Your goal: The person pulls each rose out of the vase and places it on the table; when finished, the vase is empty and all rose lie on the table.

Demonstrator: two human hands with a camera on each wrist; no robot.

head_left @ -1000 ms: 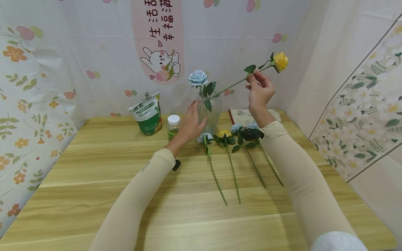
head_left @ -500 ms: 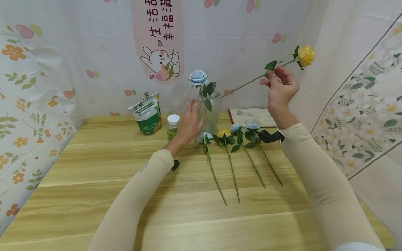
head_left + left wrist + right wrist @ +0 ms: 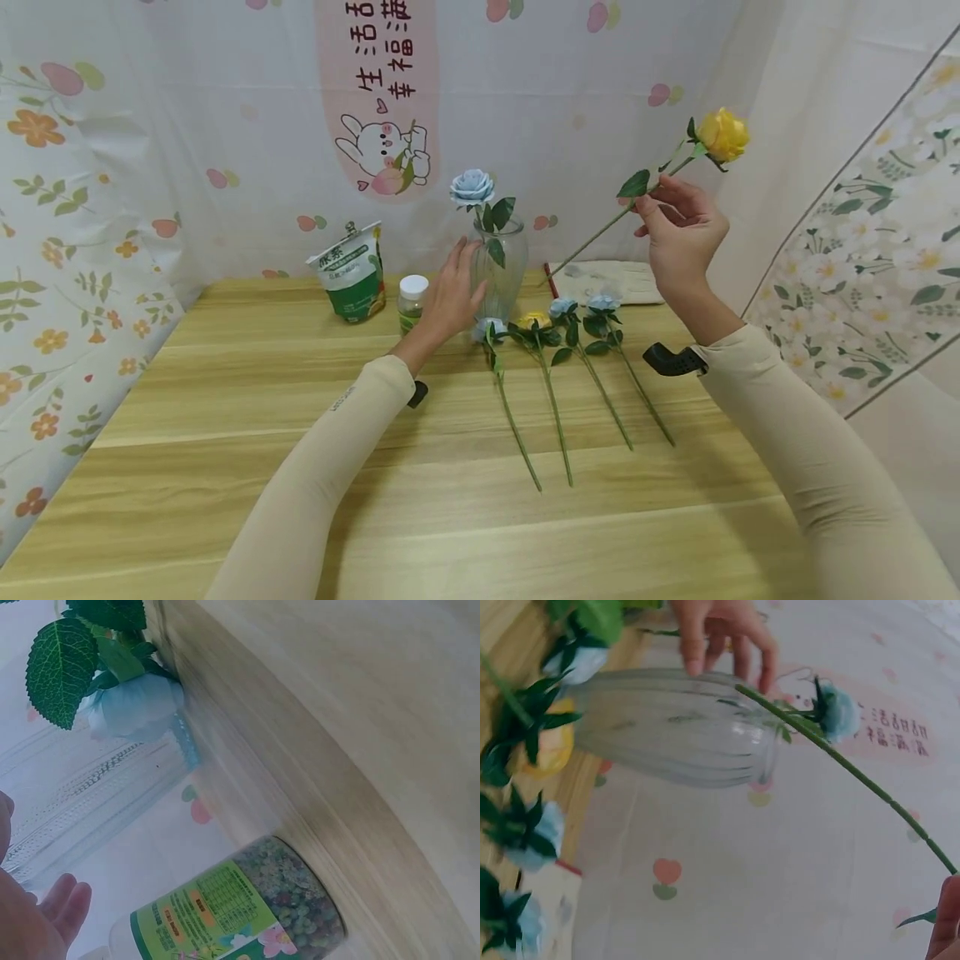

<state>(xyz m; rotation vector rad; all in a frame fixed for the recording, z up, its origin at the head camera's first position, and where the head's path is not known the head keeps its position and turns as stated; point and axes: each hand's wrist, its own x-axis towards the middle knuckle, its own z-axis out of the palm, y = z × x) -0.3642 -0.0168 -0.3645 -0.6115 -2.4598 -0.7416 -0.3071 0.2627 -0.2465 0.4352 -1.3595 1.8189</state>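
Note:
A yellow rose (image 3: 722, 135) is held aslant by my right hand (image 3: 686, 233), which pinches its green stem between thumb and fingers near a leaf. The stem's cut end points down left, right of the clear glass vase (image 3: 504, 271) in the head view. One light blue rose (image 3: 472, 187) stands in the vase. My left hand (image 3: 450, 292) rests against the vase's left side, fingers extended; in the right wrist view its fingertips (image 3: 694, 666) lie along the glass. In the left wrist view only part of that hand shows beside the vase (image 3: 82, 787).
Several blue and yellow roses (image 3: 555, 400) lie on the wooden table (image 3: 262, 467), blooms toward the vase. A white-capped jar (image 3: 413, 304) stands left of my left hand, with a clipped green-and-white pouch (image 3: 352, 275) beyond. Behind the roses lies a pale cloth-like item (image 3: 615, 282).
My right hand has moved right with the yellow rose, and its stem end has left the vase mouth. In the last half second the stem has tilted steeper. My left hand stays at the vase.

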